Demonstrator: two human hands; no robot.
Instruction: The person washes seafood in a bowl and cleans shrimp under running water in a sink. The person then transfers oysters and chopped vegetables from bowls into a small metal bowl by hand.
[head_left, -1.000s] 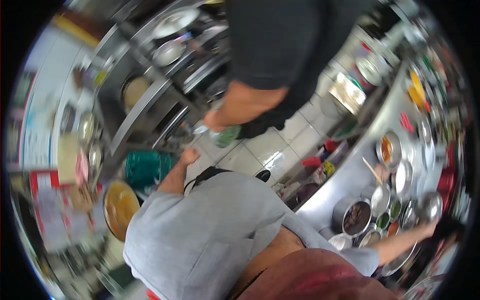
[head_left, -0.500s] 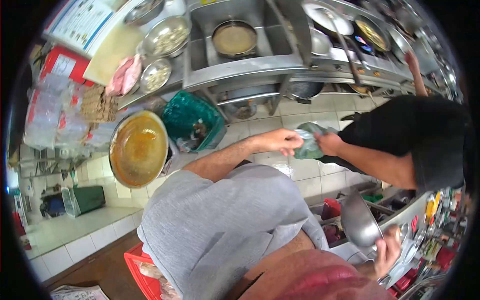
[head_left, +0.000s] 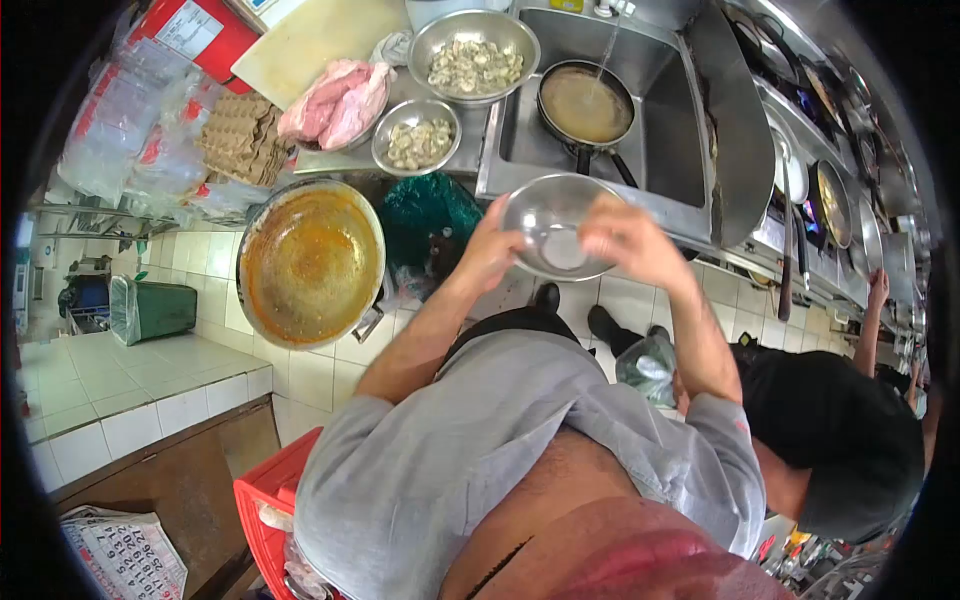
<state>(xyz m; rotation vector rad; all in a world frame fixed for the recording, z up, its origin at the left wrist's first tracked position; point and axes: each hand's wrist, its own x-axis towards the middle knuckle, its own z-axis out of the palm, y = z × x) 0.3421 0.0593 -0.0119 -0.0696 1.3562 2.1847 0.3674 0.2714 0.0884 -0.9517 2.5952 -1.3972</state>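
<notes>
My left hand (head_left: 488,252) grips the left rim of a shiny steel mixing bowl (head_left: 545,215), thumb and fingers wrapped round its edge. The bowl hangs in front of the sink, its inside facing me, with nothing seen in it. Over its right side is my right hand (head_left: 630,240), fingers bent and blurred by motion; whether it grips anything is unclear. Just beyond the bowl, a frying pan (head_left: 586,105) stands in the sink (head_left: 660,150) under running water, holding cloudy liquid. To the left sit a bowl of pale sliced pieces (head_left: 418,140) and a larger bowl (head_left: 475,65) of similar pieces.
Raw meat (head_left: 335,105) lies beside the bowls. A big stained pan (head_left: 312,265) stands left of a green bin (head_left: 425,215). At right, a co-worker in black (head_left: 830,430) is close, near a greenish plastic bag (head_left: 648,370). Pans sit on the stove (head_left: 775,240).
My left hand has left the green bag and now grips the steel bowl. My right hand brought that bowl from the lower right to the sink front. My view has turned leftward.
</notes>
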